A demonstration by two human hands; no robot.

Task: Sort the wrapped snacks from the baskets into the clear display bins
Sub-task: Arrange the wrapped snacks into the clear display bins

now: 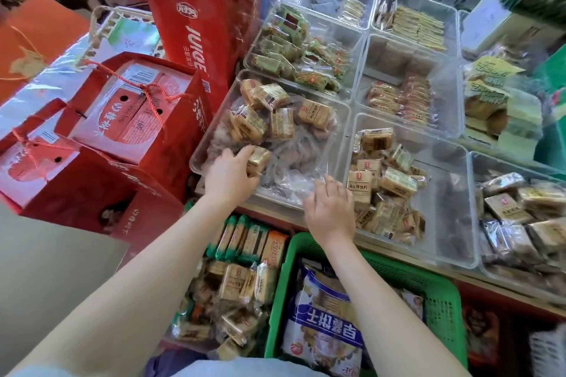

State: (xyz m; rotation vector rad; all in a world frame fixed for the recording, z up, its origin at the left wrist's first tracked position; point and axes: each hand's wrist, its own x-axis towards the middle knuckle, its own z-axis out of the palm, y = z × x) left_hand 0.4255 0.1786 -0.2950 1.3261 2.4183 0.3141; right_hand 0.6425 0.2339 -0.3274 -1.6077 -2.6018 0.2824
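In the near-left clear bin (pixel 199 159), the left hand (pixel 229 174) is gripping a tan snack (pixel 258 159) — the right hand (pixel 330 208) is hovering nearby, fingers loosely spread.

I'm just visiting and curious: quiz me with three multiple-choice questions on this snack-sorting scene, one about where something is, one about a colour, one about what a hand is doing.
1. Where is the tan wrapped snack that the left hand grips?
A. over the near-left clear plastic bin
B. inside the green basket
C. on the red gift boxes

2. What colour is the slotted plastic basket below the right forearm?
A. blue
B. green
C. yellow

3. What is the right hand doing?
A. gripping a red bag
B. lying spread with straight fingers at the near-left clear plastic bin, holding nothing
C. pinching a blue packet

Answers: 1 A, the snack sits at that bin's near-left corner above its contents. 2 B, its lattice walls are bright green. 3 B, the fingers lie straight on clear wrappers at the bin's front edge.
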